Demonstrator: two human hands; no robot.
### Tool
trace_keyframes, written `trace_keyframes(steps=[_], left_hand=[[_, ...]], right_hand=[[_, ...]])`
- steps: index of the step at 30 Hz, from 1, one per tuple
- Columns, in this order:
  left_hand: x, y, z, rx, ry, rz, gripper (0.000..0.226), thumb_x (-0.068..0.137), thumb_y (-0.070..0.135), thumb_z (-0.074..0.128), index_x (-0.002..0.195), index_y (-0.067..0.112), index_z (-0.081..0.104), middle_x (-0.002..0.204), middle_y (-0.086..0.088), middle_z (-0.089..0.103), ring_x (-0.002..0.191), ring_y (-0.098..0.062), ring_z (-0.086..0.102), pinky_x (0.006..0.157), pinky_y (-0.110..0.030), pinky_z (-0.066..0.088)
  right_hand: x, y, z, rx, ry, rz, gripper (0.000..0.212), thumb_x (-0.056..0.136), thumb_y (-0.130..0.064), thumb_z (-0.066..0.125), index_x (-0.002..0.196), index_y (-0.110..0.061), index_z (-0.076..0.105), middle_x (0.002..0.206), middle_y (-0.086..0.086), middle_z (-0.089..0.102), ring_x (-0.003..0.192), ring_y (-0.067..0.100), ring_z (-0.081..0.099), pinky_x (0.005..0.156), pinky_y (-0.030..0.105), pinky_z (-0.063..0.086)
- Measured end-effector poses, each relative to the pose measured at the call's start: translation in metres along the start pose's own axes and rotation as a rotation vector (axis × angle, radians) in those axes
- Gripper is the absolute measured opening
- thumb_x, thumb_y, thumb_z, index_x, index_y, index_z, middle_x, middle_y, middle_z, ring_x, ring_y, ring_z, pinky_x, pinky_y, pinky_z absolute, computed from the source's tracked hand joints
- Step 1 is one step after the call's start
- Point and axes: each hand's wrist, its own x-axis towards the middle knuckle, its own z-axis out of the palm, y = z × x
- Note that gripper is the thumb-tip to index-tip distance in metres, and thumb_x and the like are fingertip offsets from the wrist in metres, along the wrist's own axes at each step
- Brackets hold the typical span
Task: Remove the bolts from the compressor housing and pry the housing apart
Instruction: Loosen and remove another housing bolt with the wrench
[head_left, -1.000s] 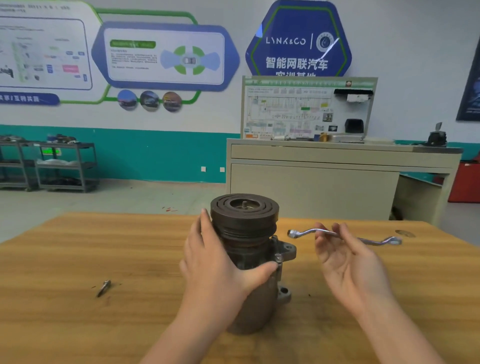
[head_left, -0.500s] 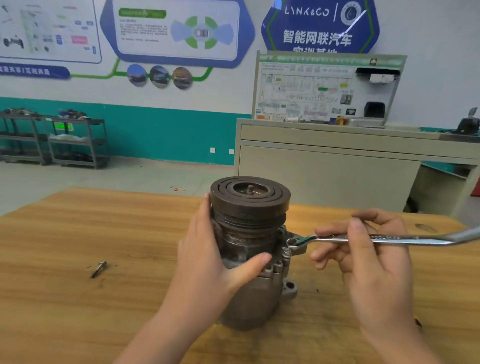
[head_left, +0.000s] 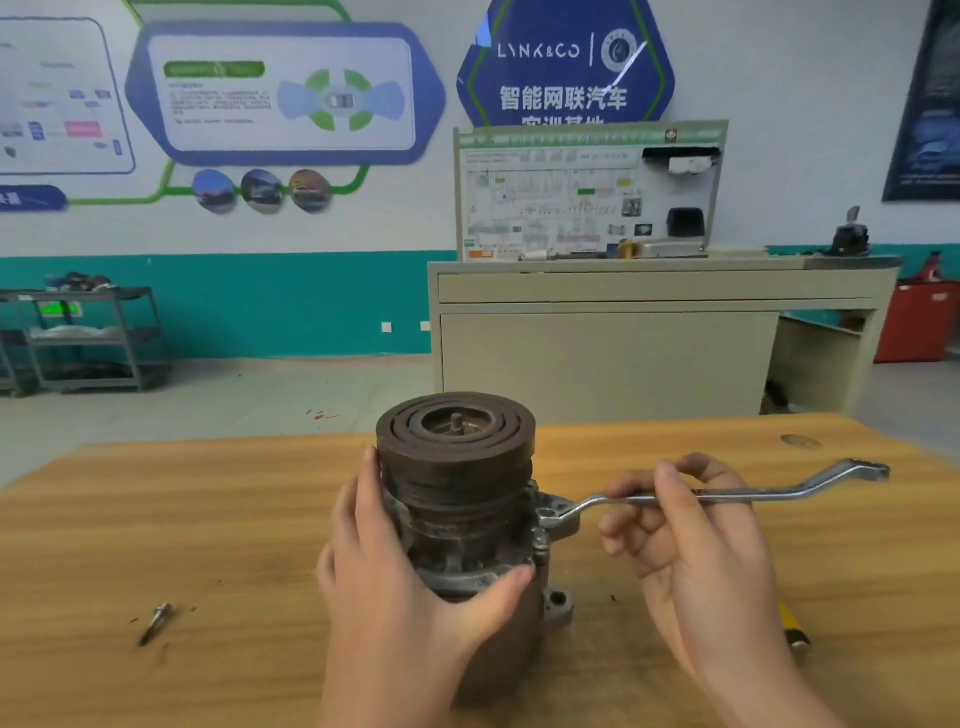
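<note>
Compressor housing, rusty grey metal cylinder (head_left: 457, 525), steadied by my left hand (head_left: 395, 577); right fingers (head_left: 662, 486) pinch the silver offset ring wrench (head_left: 727, 498) on a three-o'clock bolt (head_left: 545, 515). One loose steel bolt (head_left: 154, 622) lies at eight o'clock on the wooden desk (head_left: 208, 519); prying remains.

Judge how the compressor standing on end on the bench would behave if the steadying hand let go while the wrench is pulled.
The compressor looks like solid metal, so probably heavy. It stands tall on its end, and the wrench pulls sideways near its top, so it might tip or twist. The left hand wrapped around it likely prevents that.
</note>
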Motion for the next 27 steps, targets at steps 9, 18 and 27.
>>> trace_keyframes(steps=[9, 18, 27], left_hand=[[-0.013, -0.002, 0.003, 0.09, 0.036, 0.028, 0.134, 0.048, 0.078, 0.068, 0.155, 0.029, 0.004, 0.152, 0.009, 0.014, 0.145, -0.026, 0.023, 0.118, -0.054, 0.026], [-0.019, -0.004, 0.007, 0.031, 0.06, 0.032, 0.119, 0.053, 0.075, 0.069, 0.148, 0.042, 0.006, 0.15, 0.01, 0.016, 0.143, -0.029, 0.027, 0.115, -0.055, 0.032], [-0.021, -0.002, 0.009, -0.039, 0.029, 0.022, 0.128, 0.058, 0.063, 0.08, 0.154, 0.031, 0.001, 0.157, -0.004, 0.011, 0.146, -0.026, 0.022, 0.118, -0.044, 0.029]], right_hand=[[-0.017, 0.005, 0.009, -0.346, -0.194, -0.412, 0.008, 0.097, -0.031, 0.043, 0.099, -0.029, 0.035, 0.087, 0.009, 0.068, 0.056, 0.021, 0.068, 0.052, 0.029, 0.054], [-0.019, 0.006, 0.009, -0.612, -0.261, -0.711, 0.009, 0.096, -0.047, 0.051, 0.097, -0.039, 0.046, 0.066, -0.004, 0.066, 0.054, 0.008, 0.065, 0.049, 0.032, 0.054], [-0.016, 0.032, 0.027, -0.625, -0.306, -1.02, 0.028, 0.104, -0.031, 0.037, 0.088, -0.012, 0.049, 0.063, 0.008, 0.057, 0.059, 0.01, 0.052, 0.052, 0.022, 0.044]])
